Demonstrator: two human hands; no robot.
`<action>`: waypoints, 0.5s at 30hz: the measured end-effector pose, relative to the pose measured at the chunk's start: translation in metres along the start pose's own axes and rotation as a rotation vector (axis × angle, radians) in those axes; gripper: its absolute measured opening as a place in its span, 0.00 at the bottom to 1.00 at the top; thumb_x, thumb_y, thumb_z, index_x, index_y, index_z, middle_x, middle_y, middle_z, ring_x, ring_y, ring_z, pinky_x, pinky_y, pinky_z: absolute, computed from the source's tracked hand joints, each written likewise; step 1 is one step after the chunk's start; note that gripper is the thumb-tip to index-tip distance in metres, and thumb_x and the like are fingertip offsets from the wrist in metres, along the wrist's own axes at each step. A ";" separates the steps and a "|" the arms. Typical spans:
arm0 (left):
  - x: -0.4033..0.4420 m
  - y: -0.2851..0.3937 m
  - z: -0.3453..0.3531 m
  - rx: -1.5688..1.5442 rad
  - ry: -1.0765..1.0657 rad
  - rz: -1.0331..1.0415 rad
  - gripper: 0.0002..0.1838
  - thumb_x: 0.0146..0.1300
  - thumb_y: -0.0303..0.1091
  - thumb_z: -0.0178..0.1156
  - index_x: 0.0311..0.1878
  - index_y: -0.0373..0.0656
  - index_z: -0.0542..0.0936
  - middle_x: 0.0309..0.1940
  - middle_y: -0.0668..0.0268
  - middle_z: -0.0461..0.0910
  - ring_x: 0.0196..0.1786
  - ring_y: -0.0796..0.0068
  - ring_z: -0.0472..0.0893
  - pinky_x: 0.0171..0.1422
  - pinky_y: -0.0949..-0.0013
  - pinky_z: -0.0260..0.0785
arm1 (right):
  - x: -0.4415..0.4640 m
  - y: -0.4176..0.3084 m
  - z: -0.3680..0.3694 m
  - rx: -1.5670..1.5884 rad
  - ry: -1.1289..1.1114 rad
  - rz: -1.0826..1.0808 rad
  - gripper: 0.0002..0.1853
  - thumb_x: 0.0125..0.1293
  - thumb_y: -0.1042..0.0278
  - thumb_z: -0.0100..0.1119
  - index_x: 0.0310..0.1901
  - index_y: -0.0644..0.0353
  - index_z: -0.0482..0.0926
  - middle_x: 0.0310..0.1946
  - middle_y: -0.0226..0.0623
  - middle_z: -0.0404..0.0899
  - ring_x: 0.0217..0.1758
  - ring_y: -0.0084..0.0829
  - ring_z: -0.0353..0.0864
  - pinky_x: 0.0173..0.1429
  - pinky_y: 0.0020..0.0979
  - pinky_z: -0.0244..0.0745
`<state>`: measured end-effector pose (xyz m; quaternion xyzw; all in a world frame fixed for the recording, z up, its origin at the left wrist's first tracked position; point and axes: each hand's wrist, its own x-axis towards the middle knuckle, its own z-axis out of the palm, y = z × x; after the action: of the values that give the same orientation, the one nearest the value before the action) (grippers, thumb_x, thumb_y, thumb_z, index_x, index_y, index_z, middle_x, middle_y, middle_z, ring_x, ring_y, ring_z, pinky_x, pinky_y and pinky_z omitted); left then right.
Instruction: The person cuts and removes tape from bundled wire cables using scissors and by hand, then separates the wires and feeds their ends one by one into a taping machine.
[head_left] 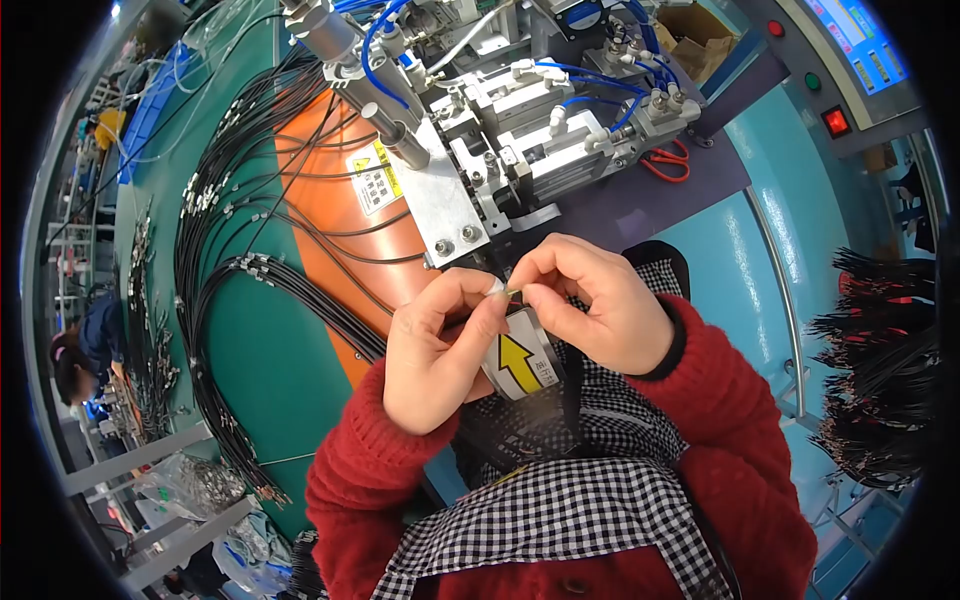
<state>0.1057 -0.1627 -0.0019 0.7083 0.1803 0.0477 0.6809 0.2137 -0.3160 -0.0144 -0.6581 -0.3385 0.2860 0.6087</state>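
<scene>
My left hand (436, 345) and my right hand (597, 302) meet in front of the metal machine (450, 200). Between the left thumb and index finger is a small white piece (497, 287). The right thumb and index finger pinch a thin wire end (514, 291) right beside it. Below the fingertips is a metal plate with a yellow arrow label (522, 365). Black cables (300, 285) run in a thick bundle to the left of my hands, over the orange surface (325, 240) and the green table (245, 350).
Red-handled scissors (668, 162) lie right of the machine. A control panel (850, 60) stands at the upper right. Many black cables (880, 370) hang at the far right. Another person (95, 340) is at the far left. Plastic bags (195, 485) lie at the lower left.
</scene>
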 end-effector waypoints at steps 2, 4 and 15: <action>0.001 0.000 -0.001 0.015 0.004 0.014 0.03 0.65 0.24 0.58 0.40 0.37 0.79 0.25 0.68 0.79 0.20 0.84 0.71 0.19 0.83 0.60 | 0.000 -0.001 0.001 -0.020 0.026 -0.034 0.04 0.65 0.77 0.55 0.40 0.63 0.77 0.29 0.29 0.77 0.25 0.19 0.68 0.29 0.20 0.66; 0.002 -0.001 -0.001 0.059 0.005 0.054 0.03 0.65 0.23 0.58 0.40 0.37 0.79 0.24 0.69 0.78 0.20 0.84 0.71 0.19 0.82 0.60 | 0.000 0.004 0.001 -0.066 0.002 -0.054 0.04 0.64 0.77 0.55 0.40 0.63 0.76 0.29 0.30 0.76 0.25 0.20 0.68 0.29 0.21 0.66; 0.007 0.004 -0.001 0.424 -0.058 0.221 0.03 0.59 0.20 0.61 0.36 0.37 0.79 0.21 0.68 0.75 0.19 0.80 0.70 0.21 0.77 0.62 | 0.007 0.016 -0.007 -0.266 -0.135 -0.201 0.03 0.63 0.79 0.54 0.37 0.61 0.73 0.31 0.32 0.74 0.25 0.26 0.65 0.30 0.27 0.64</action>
<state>0.1130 -0.1589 0.0011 0.8518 0.0877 0.0627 0.5126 0.2249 -0.3148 -0.0291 -0.6751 -0.4775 0.2197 0.5177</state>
